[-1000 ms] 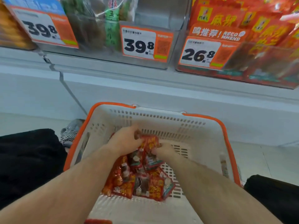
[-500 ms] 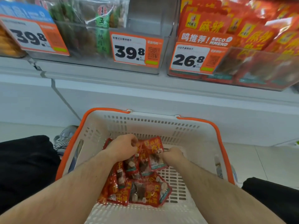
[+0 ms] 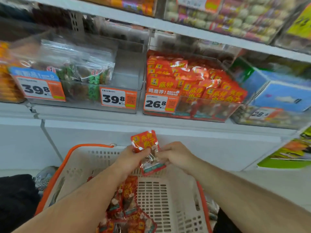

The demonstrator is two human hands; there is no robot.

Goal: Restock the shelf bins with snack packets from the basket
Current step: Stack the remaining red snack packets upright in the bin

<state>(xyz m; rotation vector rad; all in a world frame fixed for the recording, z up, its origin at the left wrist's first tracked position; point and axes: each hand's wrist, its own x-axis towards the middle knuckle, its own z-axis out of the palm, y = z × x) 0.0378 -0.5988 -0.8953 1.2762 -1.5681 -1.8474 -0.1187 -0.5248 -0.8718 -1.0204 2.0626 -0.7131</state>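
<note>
Both hands, left (image 3: 130,158) and right (image 3: 176,155), pinch a glossy red snack packet (image 3: 148,152) with yellow lettering above the white orange-rimmed basket (image 3: 168,195). Matching packets fill the clear shelf bin (image 3: 193,84) above.

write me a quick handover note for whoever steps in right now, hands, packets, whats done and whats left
Left hand and right hand both grip a small bunch of red snack packets, raised above the basket.
More red packets lie in the basket's left half.
The matching bin, tagged 26.8, already holds many of the same packets.
Done: one bunch picked out.
Left: put it in that bin, then take the rest from the basket.
</note>
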